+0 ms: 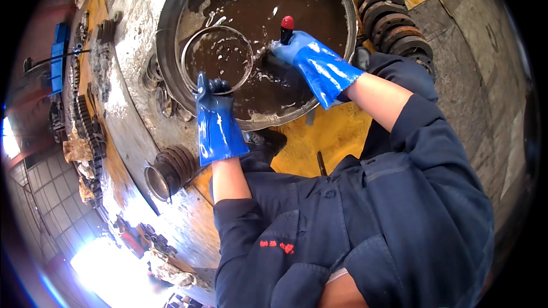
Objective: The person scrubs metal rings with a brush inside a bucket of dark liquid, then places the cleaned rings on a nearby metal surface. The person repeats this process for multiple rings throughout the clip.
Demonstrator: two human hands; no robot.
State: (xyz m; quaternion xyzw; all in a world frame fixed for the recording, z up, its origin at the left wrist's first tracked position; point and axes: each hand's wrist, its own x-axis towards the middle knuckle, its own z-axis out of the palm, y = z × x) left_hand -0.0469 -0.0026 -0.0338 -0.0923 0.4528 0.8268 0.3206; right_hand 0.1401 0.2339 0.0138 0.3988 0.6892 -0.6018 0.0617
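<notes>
A thin metal ring [251, 56] is held over a large round basin [164, 37] of dark brown liquid. My left hand [216, 111], in a blue rubber glove, grips the ring's near edge with the fingers closed round it. Further right, my gloved right hand [297, 51] is wrapped round a black handle with a red end [287, 23]. The working end of this tool is hidden below the hand, close to the ring's right side. Pale foam floats on the liquid.
Several dark, rusty discs [394, 14] stand in a row right of the basin. Left of it lie loose metal rings [164, 100] and a ribbed metal cylinder [171, 171]. Chains and metal parts [80, 91] line the far left. My knees flank the basin's near side.
</notes>
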